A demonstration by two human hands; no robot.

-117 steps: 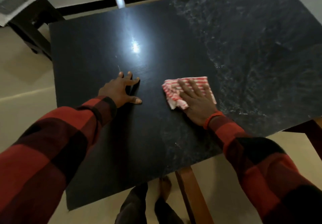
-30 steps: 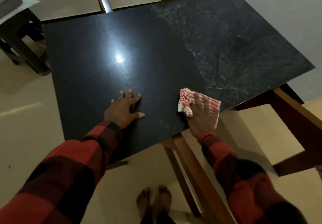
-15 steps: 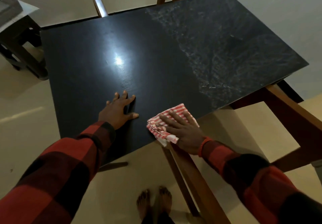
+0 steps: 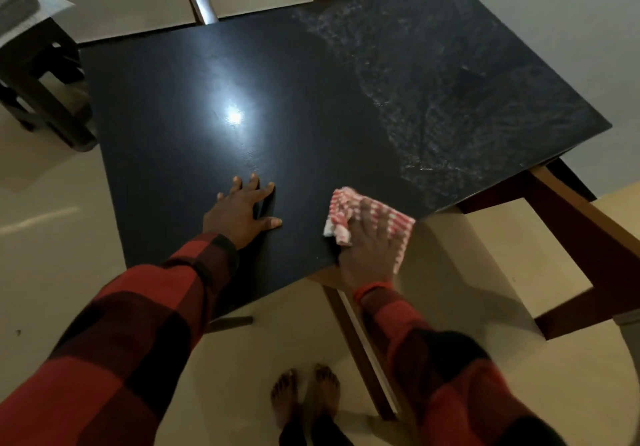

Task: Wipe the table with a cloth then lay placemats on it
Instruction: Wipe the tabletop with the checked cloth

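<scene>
Half of the worktop [image 4: 311, 99] looks wiped, so wiping is the step in hand: the right hand [image 4: 369, 255] presses the striped cloth [image 4: 388, 218] flat-fingered at the near edge, the left hand [image 4: 242, 211] braces open and empty, and the streaky right side probably comes next
</scene>
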